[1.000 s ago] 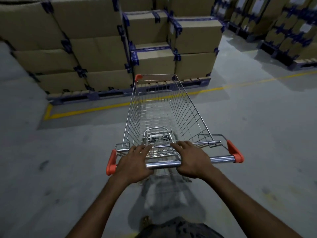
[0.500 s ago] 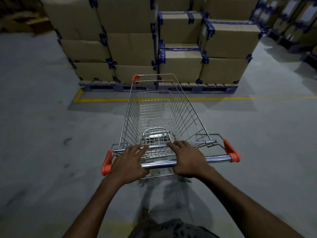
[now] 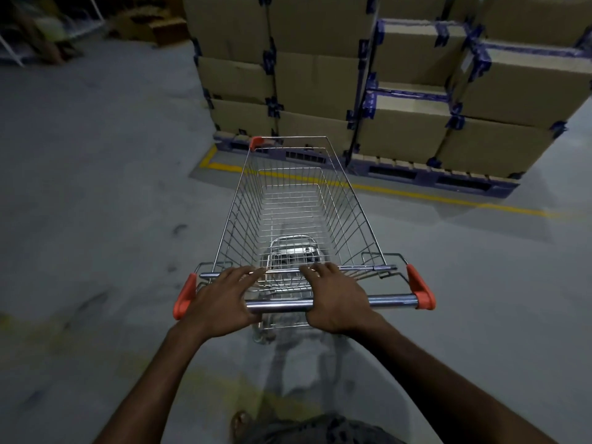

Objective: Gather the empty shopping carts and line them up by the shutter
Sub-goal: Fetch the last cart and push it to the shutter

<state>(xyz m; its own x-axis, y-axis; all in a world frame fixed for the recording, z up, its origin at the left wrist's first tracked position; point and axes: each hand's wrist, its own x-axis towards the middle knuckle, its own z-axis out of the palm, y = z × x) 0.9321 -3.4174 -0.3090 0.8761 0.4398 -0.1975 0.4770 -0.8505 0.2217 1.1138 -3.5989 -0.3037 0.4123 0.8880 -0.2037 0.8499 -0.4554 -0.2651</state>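
We clamp left hand (image 3: 221,299) and right hand (image 3: 336,301) on the chrome handle bar (image 3: 278,305) of the empty silver wire shopping cart (image 3: 290,200), to steer clear of stacked brown cardboard boxes (image 3: 320,78) ahead.

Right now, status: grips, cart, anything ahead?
Left grip and right grip both wrapped on the handle. Cart empty. Stacked boxes on a pallet dead ahead, past the yellow line; no shutter in view.
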